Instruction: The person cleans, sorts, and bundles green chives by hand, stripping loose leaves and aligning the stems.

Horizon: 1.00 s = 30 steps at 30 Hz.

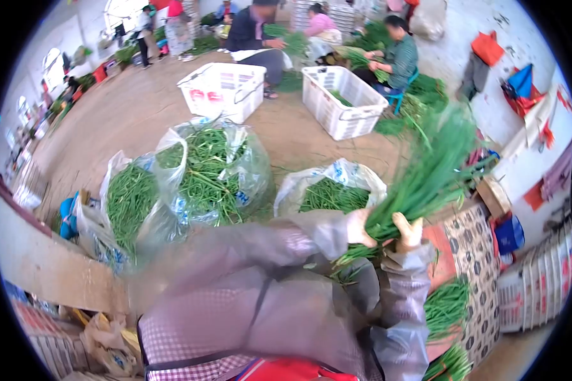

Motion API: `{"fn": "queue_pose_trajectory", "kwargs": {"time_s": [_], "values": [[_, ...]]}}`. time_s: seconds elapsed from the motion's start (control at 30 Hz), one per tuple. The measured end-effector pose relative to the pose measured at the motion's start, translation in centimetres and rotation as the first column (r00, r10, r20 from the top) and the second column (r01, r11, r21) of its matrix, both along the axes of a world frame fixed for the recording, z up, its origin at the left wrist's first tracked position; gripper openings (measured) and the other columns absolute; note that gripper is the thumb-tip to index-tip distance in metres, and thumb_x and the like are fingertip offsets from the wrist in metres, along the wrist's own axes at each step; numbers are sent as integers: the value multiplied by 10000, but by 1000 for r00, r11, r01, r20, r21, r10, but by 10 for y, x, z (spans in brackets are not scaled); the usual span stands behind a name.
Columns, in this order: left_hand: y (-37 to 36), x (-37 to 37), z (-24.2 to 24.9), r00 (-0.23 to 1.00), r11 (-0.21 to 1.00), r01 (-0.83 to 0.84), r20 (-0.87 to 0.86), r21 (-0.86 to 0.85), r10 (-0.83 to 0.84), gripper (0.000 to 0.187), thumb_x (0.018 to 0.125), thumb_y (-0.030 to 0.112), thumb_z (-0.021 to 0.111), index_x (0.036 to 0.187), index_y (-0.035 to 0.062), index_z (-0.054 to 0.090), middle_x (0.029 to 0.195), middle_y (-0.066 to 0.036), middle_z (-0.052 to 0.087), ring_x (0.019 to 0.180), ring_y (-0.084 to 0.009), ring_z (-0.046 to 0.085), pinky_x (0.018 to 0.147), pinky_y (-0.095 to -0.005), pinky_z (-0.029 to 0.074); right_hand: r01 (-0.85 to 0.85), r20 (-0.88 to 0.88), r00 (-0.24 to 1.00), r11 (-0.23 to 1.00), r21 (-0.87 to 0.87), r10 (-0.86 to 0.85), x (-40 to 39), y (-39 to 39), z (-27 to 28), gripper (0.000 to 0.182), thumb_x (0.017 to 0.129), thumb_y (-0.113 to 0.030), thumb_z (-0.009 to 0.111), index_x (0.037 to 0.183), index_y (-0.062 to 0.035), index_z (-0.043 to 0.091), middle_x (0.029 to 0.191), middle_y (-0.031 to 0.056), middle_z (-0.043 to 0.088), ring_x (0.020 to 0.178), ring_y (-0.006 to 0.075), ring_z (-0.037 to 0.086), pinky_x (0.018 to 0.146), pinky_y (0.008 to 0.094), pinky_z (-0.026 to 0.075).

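Note:
My left hand (pixel 360 228) and my right hand (pixel 409 232) both grip one thick bunch of long green stalks (pixel 429 171). The bunch is raised at the right of centre and fans upward to the right, blurred at its tips. Its cut ends (pixel 353 257) stick out below my hands, over my grey plastic sleeves (pixel 286 247). Beneath my right arm a pile of green stalks (pixel 446 308) lies on a patterned surface (pixel 480 279).
Three open plastic sacks of green stalks (pixel 210 171) (pixel 128 203) (pixel 333 193) stand on the dirt floor in front of me. Two white crates (pixel 340 101) (pixel 222 89) sit farther back. Several people sit sorting greens at the far side.

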<state>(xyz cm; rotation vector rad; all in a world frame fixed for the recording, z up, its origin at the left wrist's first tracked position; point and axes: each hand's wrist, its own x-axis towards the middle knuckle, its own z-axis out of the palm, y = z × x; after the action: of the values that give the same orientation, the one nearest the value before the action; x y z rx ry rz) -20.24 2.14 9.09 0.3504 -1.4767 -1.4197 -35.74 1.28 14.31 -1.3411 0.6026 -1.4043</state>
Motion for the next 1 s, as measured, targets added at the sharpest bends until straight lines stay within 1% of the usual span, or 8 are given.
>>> {"fn": "queue_pose_trajectory", "kwargs": {"time_s": [0.23,0.37,0.43,0.57,0.63,0.77,0.83,1.0], "values": [[-13,-41,77,733,993,-21,674,-112,92,1077,566,144,850,1400,31,178,1147,-164,565,1035,-237,568,899,-347,453,249,31,969,964,-97,-247,-58,-11,21,613,636,34,723,1209,12,506,1087,100,585,939,207,575,876,351,474],[-22,-80,128,913,911,408,-10,55,-408,979,667,-30,786,1416,77,165,1287,-115,468,1096,-210,536,866,-353,523,237,-146,947,927,-291,-287,-102,-9,47,642,637,19,743,1231,-21,503,1123,80,572,972,209,565,900,360,460],[-57,-121,101,986,959,164,74,-232,-151,935,641,-22,811,1378,77,244,1242,-88,495,1125,-195,512,855,-341,541,213,-176,946,933,-289,-271,-119,-16,45,632,636,22,744,1220,-18,505,1110,82,575,954,205,568,880,352,465],[-74,-164,60,952,960,242,-155,-143,-263,905,526,150,909,1285,37,430,1155,-88,567,1064,-211,523,917,-359,429,196,-161,961,963,-187,-227,-137,-31,21,612,635,28,746,1198,-10,510,1083,85,582,917,197,575,840,336,475],[-63,-143,50,824,993,68,567,-97,-1,807,635,455,811,1260,61,487,1106,-151,621,1028,-255,577,844,-370,446,189,-152,966,974,-122,-207,-139,-38,6,602,634,32,747,1186,-7,512,1069,87,585,899,193,578,820,328,480],[-24,-118,104,518,996,-81,855,29,17,744,693,516,734,1243,68,511,1121,-169,624,1054,-282,586,851,-409,433,158,-138,977,986,-48,-163,-145,-42,-12,581,632,38,749,1164,0,517,1042,90,592,862,186,584,780,312,489],[-34,-130,78,927,1000,-6,375,-26,15,657,740,369,758,1231,30,483,1052,-136,645,977,-217,593,858,-340,443,145,-143,979,989,-19,-147,-146,-45,-17,571,632,41,751,1153,4,519,1029,92,595,843,182,588,760,304,494],[-41,-119,74,993,992,118,6,-51,-117,690,696,189,796,1265,21,444,1127,-117,608,1051,-199,549,920,-339,418,82,-156,985,996,46,-74,-145,-43,-32,546,630,49,753,1125,13,525,995,96,603,797,172,596,710,284,507]]}}
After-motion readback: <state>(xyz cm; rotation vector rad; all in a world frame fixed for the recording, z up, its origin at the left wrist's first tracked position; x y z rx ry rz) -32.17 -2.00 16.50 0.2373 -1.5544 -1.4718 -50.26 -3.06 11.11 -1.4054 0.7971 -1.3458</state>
